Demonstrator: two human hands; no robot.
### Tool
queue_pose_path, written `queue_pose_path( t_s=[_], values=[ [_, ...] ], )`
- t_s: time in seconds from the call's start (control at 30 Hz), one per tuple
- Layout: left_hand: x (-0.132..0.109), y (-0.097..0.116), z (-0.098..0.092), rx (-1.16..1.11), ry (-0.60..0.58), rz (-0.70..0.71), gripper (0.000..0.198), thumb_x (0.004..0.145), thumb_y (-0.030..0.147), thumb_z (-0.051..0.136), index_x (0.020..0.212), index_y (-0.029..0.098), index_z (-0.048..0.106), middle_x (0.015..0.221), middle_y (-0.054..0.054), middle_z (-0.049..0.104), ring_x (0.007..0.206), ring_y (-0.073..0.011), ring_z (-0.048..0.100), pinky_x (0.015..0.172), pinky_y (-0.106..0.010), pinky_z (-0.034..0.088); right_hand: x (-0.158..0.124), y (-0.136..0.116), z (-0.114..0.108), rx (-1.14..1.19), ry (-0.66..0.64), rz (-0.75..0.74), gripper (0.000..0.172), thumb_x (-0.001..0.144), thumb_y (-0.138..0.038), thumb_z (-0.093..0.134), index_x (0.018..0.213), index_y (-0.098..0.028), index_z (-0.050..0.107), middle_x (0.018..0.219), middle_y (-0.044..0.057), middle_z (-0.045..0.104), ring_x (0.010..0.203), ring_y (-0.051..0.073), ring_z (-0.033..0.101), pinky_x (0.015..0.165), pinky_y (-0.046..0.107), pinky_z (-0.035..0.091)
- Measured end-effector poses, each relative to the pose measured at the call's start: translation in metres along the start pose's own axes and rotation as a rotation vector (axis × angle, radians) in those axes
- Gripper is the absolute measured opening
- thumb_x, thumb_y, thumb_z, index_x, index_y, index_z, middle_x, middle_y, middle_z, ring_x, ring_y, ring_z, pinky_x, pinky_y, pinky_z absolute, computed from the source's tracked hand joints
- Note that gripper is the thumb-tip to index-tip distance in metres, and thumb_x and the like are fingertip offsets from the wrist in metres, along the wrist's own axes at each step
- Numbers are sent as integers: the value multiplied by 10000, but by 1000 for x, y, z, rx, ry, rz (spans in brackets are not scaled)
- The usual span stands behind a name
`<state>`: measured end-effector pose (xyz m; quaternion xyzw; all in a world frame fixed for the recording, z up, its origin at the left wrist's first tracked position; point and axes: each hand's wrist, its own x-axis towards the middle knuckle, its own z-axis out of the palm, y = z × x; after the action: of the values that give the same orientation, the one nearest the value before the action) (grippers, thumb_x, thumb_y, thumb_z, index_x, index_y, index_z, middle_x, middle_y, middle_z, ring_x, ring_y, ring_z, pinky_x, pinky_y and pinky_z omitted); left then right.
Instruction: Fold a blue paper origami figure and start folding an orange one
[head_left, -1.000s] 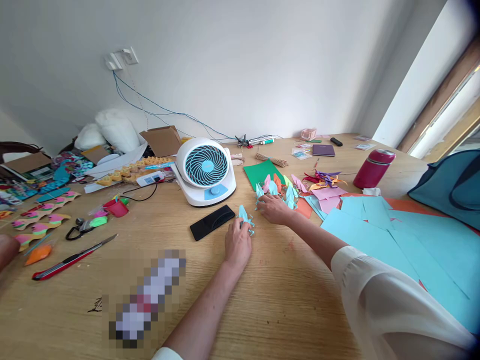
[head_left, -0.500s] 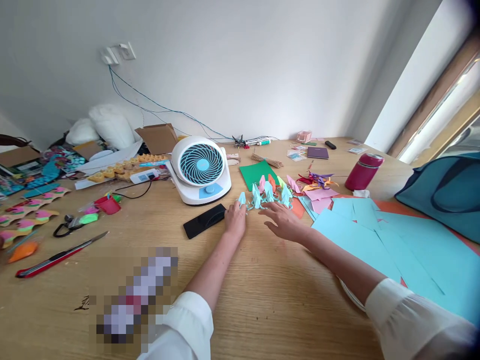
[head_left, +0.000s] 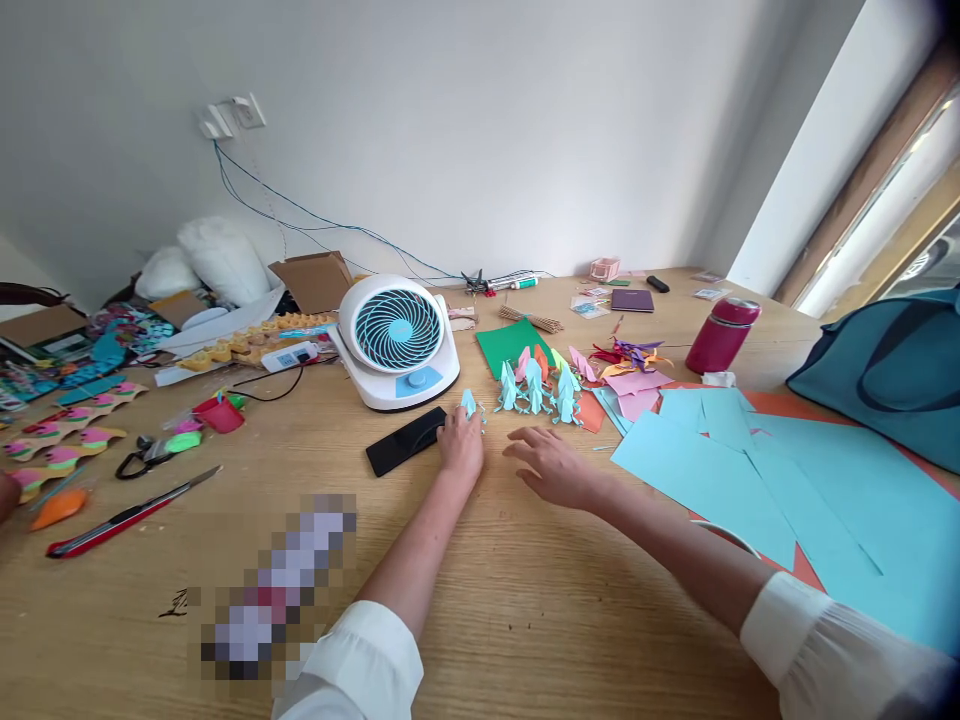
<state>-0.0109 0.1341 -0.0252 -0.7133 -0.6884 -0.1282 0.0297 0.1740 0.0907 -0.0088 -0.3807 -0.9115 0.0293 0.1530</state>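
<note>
My left hand (head_left: 460, 443) is closed on a small light-blue folded paper squid (head_left: 468, 403) with curled strips; its fingertips are partly hidden. A black phone (head_left: 401, 443) lies just left of that hand. My right hand (head_left: 551, 465) hovers low over the wood with its fingers stretched out, holding nothing. Beyond it stand several more light-blue paper squids (head_left: 534, 388), set in a row. Pink, orange and yellow-green ones, such as the pink paper squid (head_left: 582, 364), sit behind them.
A white-and-blue fan (head_left: 397, 335) stands behind the phone. To the right are light-blue paper sheets (head_left: 697, 480), a magenta flask (head_left: 721, 338) and a blue bag (head_left: 885, 370). A craft knife (head_left: 135, 512) lies at left. Part of another person's hand (head_left: 7, 495) shows at the left edge.
My left hand has moved slightly left with the blue paper squid, away from the row. My right hand has drawn back toward me, off the row. Another person's hand has appeared at the left edge.
</note>
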Motion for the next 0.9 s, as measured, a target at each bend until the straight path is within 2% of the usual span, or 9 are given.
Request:
queue_pose_path(
  t_s=[0.17, 0.3, 0.43, 0.57, 0.63, 0.7, 0.8, 0.9],
  values=[
    [17, -3, -1, 11, 13, 6, 355, 989, 166, 351, 1198, 223, 633, 1256, -128, 581, 1123, -281, 555, 914, -387, 436, 62, 25, 7, -116, 15, 110, 348, 906, -163, 584, 1254, -166, 595, 1356, 161, 548, 1233, 309, 509, 995, 469, 419],
    [31, -10, 3, -8, 23, 11, 358, 987, 146, 349, 1172, 204, 651, 1279, -137, 572, 1136, -276, 559, 916, -375, 435, 86, 40, 16, -190, -38, 102, 277, 931, -283, 622, 1183, -167, 621, 1280, 98, 599, 1197, 273, 549, 1001, 499, 446],
    [43, -16, 10, -65, 9, 56, 333, 981, 141, 378, 1103, 202, 682, 1267, -116, 579, 1087, -246, 592, 908, -343, 438, 81, 45, 23, -227, -55, 102, 261, 951, -351, 600, 1135, -169, 634, 1230, 83, 618, 1139, 250, 580, 989, 498, 458],
    [50, -15, 20, -126, 10, 112, 334, 954, 109, 398, 1076, 197, 696, 1268, -107, 584, 1059, -228, 611, 925, -339, 447, 77, 45, 23, -215, -53, 89, 215, 946, -246, 559, 1129, -175, 647, 1219, 95, 630, 1177, 264, 545, 1011, 462, 404],
    [51, -12, 23, -152, 19, 142, 331, 931, 90, 421, 1069, 202, 700, 1265, -103, 591, 1081, -229, 608, 950, -346, 448, 77, 44, 23, -200, -45, 87, 252, 922, -191, 547, 1152, -190, 651, 1221, 109, 637, 1181, 273, 537, 1007, 436, 384],
    [49, -11, 24, -172, 35, 167, 347, 900, 68, 452, 1110, 212, 688, 1303, -102, 581, 1133, -235, 592, 985, -358, 445, 76, 43, 23, -182, -28, 86, 331, 899, -171, 554, 1221, -204, 627, 1250, 114, 630, 1177, 282, 537, 999, 431, 377],
    [40, -14, 20, -189, 76, 179, 476, 851, 18, 469, 1264, 212, 604, 1404, -119, 519, 1253, -237, 528, 1053, -372, 416, 71, 42, 21, -151, 12, 84, 434, 891, -166, 555, 1324, -208, 563, 1332, 115, 588, 1200, 293, 522, 1009, 438, 367],
    [25, -22, 13, -194, 115, 154, 537, 822, -20, 458, 1305, 191, 559, 1384, -126, 526, 1282, -228, 504, 1078, -368, 402, 58, 41, 16, -117, 55, 94, 407, 906, -169, 539, 1311, -196, 572, 1366, 124, 562, 1237, 299, 499, 1031, 447, 354]
  ],
)
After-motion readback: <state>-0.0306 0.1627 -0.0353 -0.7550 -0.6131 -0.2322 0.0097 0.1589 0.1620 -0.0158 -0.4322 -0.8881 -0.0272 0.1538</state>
